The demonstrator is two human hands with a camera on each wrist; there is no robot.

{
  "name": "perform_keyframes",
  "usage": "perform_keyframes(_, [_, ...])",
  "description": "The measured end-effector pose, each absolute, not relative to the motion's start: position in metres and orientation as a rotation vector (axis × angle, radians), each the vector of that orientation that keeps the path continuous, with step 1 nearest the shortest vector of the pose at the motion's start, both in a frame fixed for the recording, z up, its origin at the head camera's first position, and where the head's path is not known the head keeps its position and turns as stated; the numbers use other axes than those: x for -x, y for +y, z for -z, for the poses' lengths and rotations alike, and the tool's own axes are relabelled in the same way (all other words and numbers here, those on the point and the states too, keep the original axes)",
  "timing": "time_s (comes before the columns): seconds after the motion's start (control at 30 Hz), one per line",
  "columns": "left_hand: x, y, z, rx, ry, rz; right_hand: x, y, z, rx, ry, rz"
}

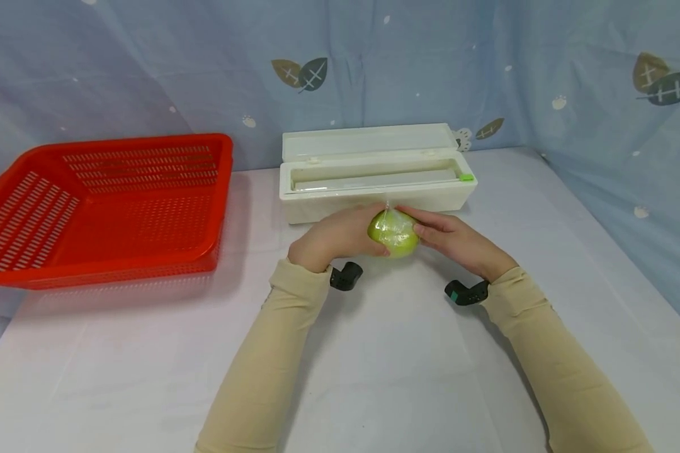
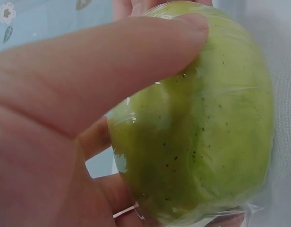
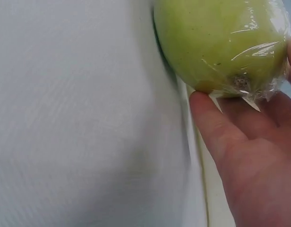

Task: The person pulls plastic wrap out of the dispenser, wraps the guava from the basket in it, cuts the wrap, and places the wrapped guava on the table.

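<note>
A round, apple-like green fruit (image 1: 393, 234) with dark specks is wrapped in clear cling film, creased and shiny around the end seen in the right wrist view. My left hand (image 1: 345, 231) grips its left side, the thumb (image 2: 178, 42) across the near face and the fingers behind, partly hidden. At the fruit's right side, my right hand (image 1: 450, 238) holds it between thumb and fingers at the creased end. A little peak of film stands up at the top of the fruit. Both hands are just in front of a white cling film dispenser (image 1: 368, 202).
The dispenser's lid (image 1: 368, 142) is raised, a film roll (image 1: 374, 180) lies inside, and a green slider (image 1: 466, 177) sits at its right end. At the left stands a red plastic basket (image 1: 220, 207). A blue patterned curtain (image 1: 374, 75) hangs behind the white-covered table (image 1: 385, 371).
</note>
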State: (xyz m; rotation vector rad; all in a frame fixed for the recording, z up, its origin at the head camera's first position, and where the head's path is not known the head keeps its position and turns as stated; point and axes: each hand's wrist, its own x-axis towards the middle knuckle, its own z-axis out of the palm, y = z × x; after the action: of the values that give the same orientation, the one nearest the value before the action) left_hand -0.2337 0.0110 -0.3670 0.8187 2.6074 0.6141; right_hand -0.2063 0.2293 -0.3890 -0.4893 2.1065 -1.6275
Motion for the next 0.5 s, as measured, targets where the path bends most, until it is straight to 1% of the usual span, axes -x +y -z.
perform_keyframes(0.13, [0.236,0.011,0.368,-0.802,2.585,-0.665,0.208,0.228,0.391,0.473,2.121,1.636])
perform_keyframes(0.2, [0.236,0.01,0.369,-0.802,2.58,-0.675,0.209,0.224,0.393,0.439,2.212,1.567])
perform_keyframes(0.37, [0.235,0.011,0.367,-0.846,2.599,-0.64,0.208,0.206,0.396,0.456,2.539,1.294])
perform_keyframes(0.5, [0.234,0.012,0.365,-0.899,2.607,-0.611,0.207,0.194,0.398,0.451,2.657,1.252])
